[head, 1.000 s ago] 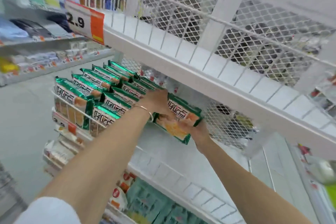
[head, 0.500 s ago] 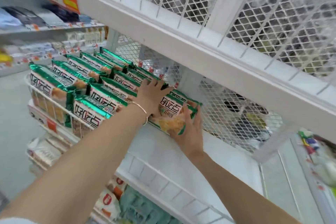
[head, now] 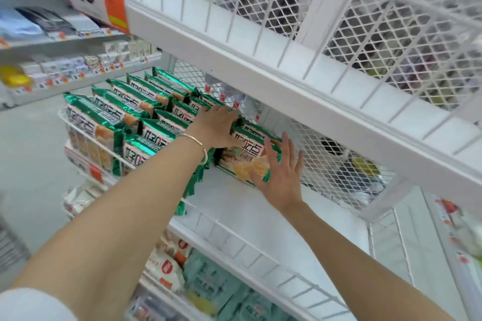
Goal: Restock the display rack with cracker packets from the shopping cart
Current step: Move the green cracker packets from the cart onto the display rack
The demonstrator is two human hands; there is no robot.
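Reaches both bare arms up and forward to the middle shelf [head: 234, 206] of the white display rack [head: 260, 65]. Clasps the left end of a green cracker packet [head: 247, 161] with the left hand [head: 216, 126], fingers over its top edge, thumb along its face, a bracelet [head: 195, 142] at the wrist. Presses the right hand [head: 281, 172] flat against the packet's right end, fingers straight and fanned wide. Has the packet leaning on the shelf, right beside the rows of matching packets [head: 146, 112] to its left, mesh back [head: 339, 164] behind
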